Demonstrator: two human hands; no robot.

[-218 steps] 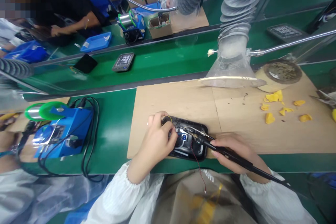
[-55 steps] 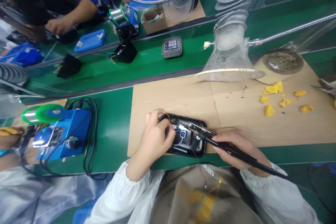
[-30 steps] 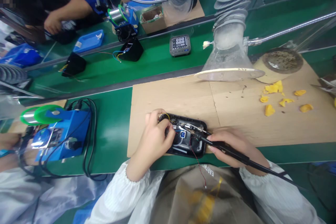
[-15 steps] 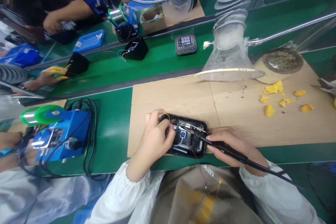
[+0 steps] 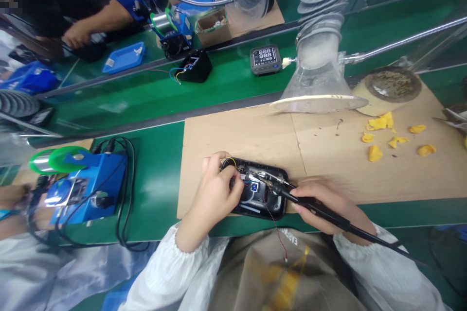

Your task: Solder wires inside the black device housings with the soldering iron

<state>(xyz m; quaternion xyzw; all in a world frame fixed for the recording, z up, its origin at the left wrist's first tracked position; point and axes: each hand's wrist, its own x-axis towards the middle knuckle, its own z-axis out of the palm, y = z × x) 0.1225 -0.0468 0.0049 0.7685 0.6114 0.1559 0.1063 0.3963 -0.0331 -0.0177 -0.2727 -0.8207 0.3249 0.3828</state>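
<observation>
A black plastic housing (image 5: 272,204) with small boards and wires inside lies on the cardboard near the table's front edge. My right hand (image 5: 321,199) is closed round a black soldering iron (image 5: 317,208), whose metal tip reaches into the housing. At the housing's left end, my left hand (image 5: 221,187) pinches a thin yellow wire (image 5: 229,159); its fingertips partly hide that end. A small blue square part (image 5: 254,186) shows beside the iron. From the housing a thin dark red wire (image 5: 279,238) with a white plug hangs over my apron.
A fume hood (image 5: 317,80) hangs over the cardboard mat (image 5: 237,131). Right of it are a round tip-cleaning pot (image 5: 359,90) and yellow sponge scraps (image 5: 375,153). A blue solder feeder (image 5: 91,184) stands left. On the green belt sit a display unit (image 5: 265,60) and a black housing (image 5: 199,68).
The display unit and black housing on the belt have shifted right. A co-worker's hand and the housing it held at the left are gone from view. My hands hardly moved.
</observation>
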